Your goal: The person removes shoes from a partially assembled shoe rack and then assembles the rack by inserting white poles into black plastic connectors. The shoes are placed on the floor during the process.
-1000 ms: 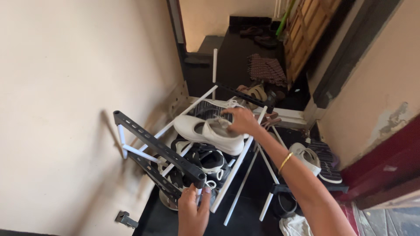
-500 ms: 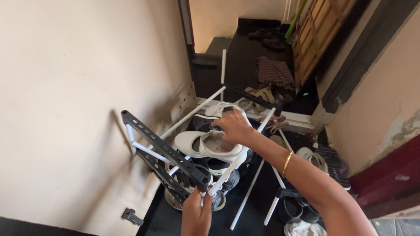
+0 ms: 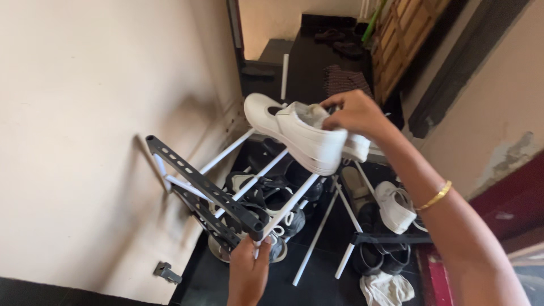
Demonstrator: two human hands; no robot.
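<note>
My right hand (image 3: 354, 113) holds a pair of white shoes (image 3: 300, 136) by their openings, lifted above the top tier of a shoe rack (image 3: 198, 182). The rack has black perforated side bars and white tubes, and it stands against the cream wall. My left hand (image 3: 247, 273) grips the near end of the rack at a white tube joint. Black and white sneakers (image 3: 272, 204) sit on the lower tiers under the lifted pair.
A white shoe (image 3: 395, 207) and dark sandals (image 3: 379, 258) lie on a second low rack at right. A white cloth (image 3: 386, 289) lies on the black floor. A checked mat (image 3: 345, 82) and a wooden door (image 3: 405, 39) are beyond the doorway.
My right hand has lifted the pair of white shoes off the top tier, up and to the right. My left hand stays on the rack's near end.
</note>
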